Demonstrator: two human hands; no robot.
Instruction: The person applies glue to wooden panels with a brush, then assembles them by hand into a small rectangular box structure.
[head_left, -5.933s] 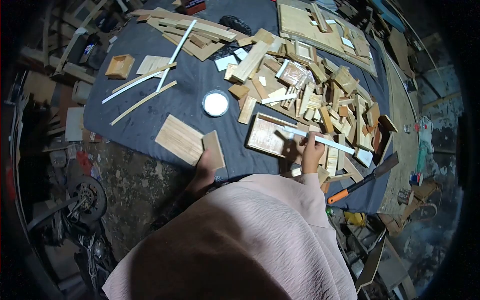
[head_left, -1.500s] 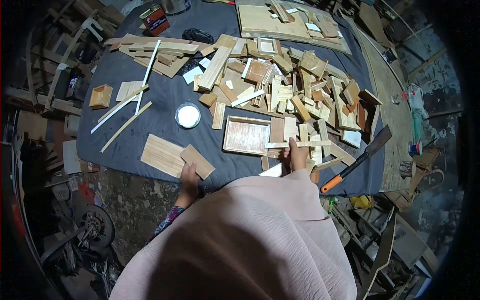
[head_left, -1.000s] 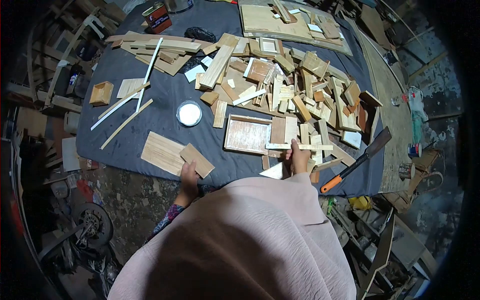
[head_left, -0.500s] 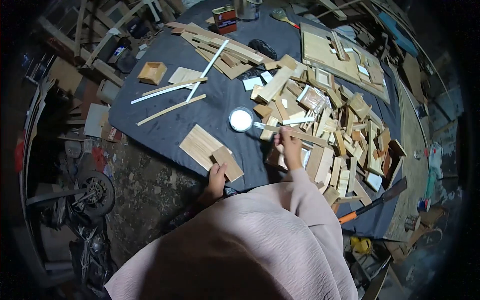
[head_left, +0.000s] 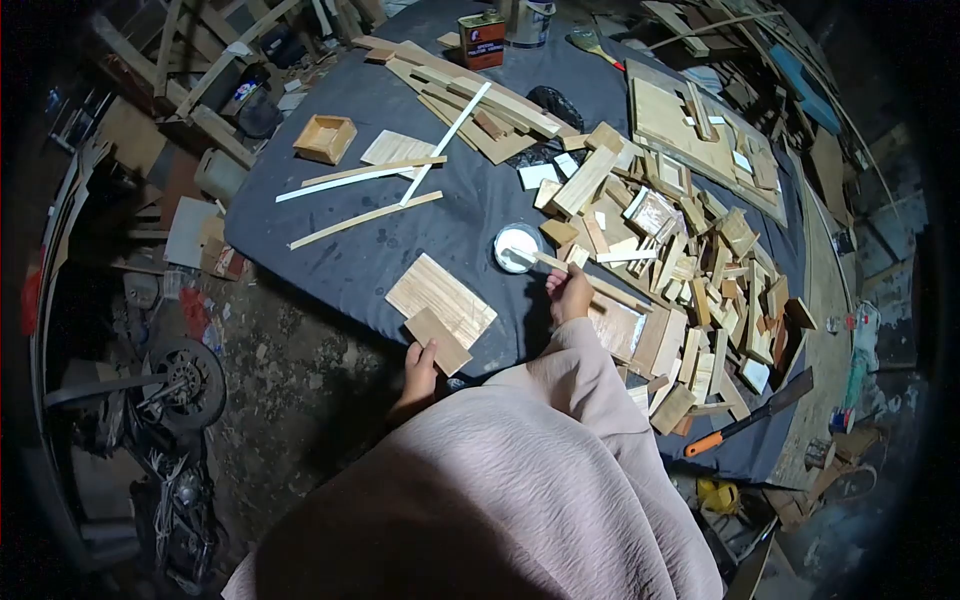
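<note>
The right hand (head_left: 570,293) is closed around a thin wooden strip (head_left: 590,282). The near end of the strip sits in the fist; the far end reaches up and left into the round white container (head_left: 517,247), where its tip rests on the white contents. The remainder of the strip extends right and down from the hand, across the edge of the scrap pile.

The left hand (head_left: 419,367) grips the near edge of a small wooden panel (head_left: 437,340), thumb on top. This panel lies on the near edge of the desk (head_left: 340,250), which is covered with a dark cloth. It overlaps the near corner of a larger wooden panel (head_left: 441,298), which lies flat just left of the white container.

A shallow wooden tray (head_left: 618,330) lies just right of the right hand, partly hidden by the sleeve. A dense pile of wooden offcuts (head_left: 690,260) fills the right half of the desk. Three long slats (head_left: 362,190) lie well apart on the left, near a small open wooden box (head_left: 325,138). A red can (head_left: 481,40) stands at the far edge. An orange-handled blade (head_left: 750,415) lies at the near right corner.
</note>
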